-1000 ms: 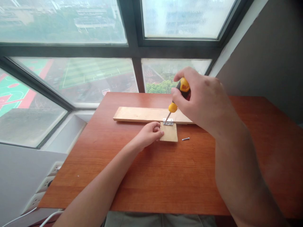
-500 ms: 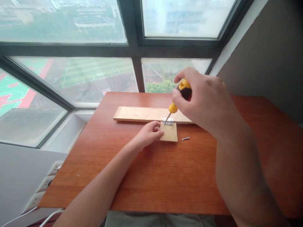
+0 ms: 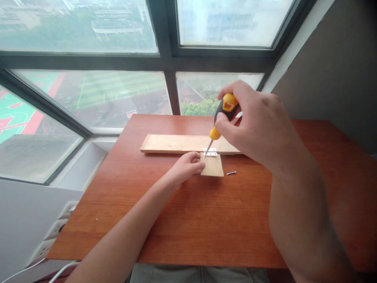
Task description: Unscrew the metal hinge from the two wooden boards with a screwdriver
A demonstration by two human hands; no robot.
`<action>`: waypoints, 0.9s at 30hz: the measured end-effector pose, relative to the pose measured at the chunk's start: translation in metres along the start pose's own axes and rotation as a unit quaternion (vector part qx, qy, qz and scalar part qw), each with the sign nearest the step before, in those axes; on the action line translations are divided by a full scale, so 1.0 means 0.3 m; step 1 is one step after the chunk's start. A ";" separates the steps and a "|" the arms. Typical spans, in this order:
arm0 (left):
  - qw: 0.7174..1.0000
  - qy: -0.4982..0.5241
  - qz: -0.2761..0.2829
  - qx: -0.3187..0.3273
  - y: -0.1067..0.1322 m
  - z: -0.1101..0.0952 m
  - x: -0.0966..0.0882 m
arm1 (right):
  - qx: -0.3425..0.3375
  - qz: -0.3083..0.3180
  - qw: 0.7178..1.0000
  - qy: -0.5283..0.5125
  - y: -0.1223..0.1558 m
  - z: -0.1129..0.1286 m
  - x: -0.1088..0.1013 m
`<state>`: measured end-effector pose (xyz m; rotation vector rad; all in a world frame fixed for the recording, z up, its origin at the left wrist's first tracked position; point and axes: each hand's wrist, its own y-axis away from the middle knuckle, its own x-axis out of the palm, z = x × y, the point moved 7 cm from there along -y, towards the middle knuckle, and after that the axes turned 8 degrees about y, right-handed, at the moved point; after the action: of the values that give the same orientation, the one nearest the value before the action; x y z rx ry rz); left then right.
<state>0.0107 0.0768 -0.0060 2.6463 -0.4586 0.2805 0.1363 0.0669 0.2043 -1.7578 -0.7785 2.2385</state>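
Observation:
My right hand [image 3: 256,122] is closed around a yellow and black screwdriver [image 3: 221,114], whose tip rests on a small metal hinge [image 3: 210,152]. The hinge sits where a small square wood block [image 3: 212,166] meets a long wood plank [image 3: 176,143]. Pressed against the block's left edge is my left hand [image 3: 185,167], its fingers curled and pinching the block at the hinge corner. A loose screw [image 3: 231,173] lies on the table just right of the block.
All of this lies on a reddish-brown wooden table [image 3: 206,220] set against a large window [image 3: 103,90]. A grey wall [image 3: 332,74] rises at the right. A white power strip [image 3: 55,232] with cables sits below the table's left edge.
My right hand has turned the screwdriver handle, so its yellow end now shows more. The small block has shifted slightly right. The left hand stays put.

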 end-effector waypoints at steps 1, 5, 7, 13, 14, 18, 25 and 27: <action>1.000 0.008 -0.004 -0.005 0.002 0.002 0.003 | 0.002 0.003 1.000 0.000 0.000 -0.001 0.001; 0.998 0.062 -0.020 -0.023 0.011 0.018 0.020 | 0.000 -0.002 1.000 0.003 -0.001 0.001 0.002; 0.995 0.094 -0.028 -0.026 0.014 0.028 0.029 | -0.004 -0.006 1.000 0.001 -0.001 0.003 0.001; 0.988 0.149 -0.046 -0.021 0.019 0.043 0.041 | -0.010 -0.011 1.000 -0.009 0.001 0.006 0.000; 0.987 0.151 -0.050 -0.022 0.020 0.042 0.039 | -0.010 -0.009 1.000 -0.011 0.001 0.006 0.001; 0.985 0.148 -0.076 -0.031 0.019 0.034 0.021 | -0.005 -0.006 1.000 -0.013 -0.001 0.005 0.004; 0.973 0.204 -0.105 -0.030 0.014 0.036 0.004 | -0.013 -0.020 1.000 -0.010 -0.004 0.001 0.008; 0.972 0.210 -0.099 -0.025 0.014 0.038 0.009 | -0.013 -0.025 1.000 -0.013 -0.005 -0.003 0.009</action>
<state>0.0131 0.0672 -0.0137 2.4627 -0.0626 0.7336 0.1361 0.0697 0.2026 -1.7039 -0.8495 2.2343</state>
